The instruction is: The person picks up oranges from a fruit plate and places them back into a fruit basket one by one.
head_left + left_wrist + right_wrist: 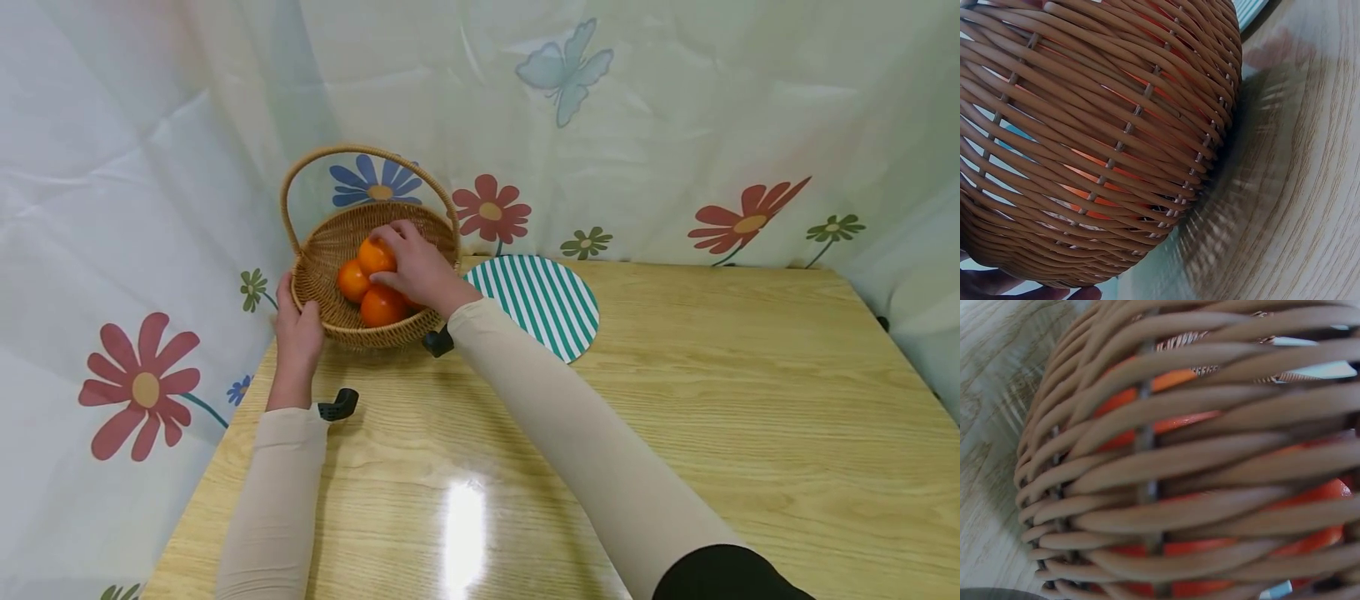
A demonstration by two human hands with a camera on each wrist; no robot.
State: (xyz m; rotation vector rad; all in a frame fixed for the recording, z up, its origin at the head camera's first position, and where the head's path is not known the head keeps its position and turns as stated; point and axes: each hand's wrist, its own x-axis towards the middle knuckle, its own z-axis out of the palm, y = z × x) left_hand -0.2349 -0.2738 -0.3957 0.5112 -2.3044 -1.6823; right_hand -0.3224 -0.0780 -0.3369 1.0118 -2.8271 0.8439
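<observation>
A woven wicker basket (375, 335) with a tall arched handle stands at the table's back left, holding several oranges (384, 307). My left hand (298, 337) grips the basket's left side at the rim, and its fingertips show along the weave at the bottom of the left wrist view. Reaching in over the front right rim, my right hand (420, 262) has fingers and thumb around the uppermost orange (375, 256). Another orange (352, 281) lies just left of it, and one is partly hidden under my right hand. Both wrist views are filled by the basket's wicker wall (1104, 144), with orange colour behind the gaps.
A round green-and-white striped mat (536, 300) lies right of the basket, partly covered by my right forearm. The wood-grain table (712, 400) stretches to the right. A flowered curtain (637, 150) hangs close behind the basket and along the left side.
</observation>
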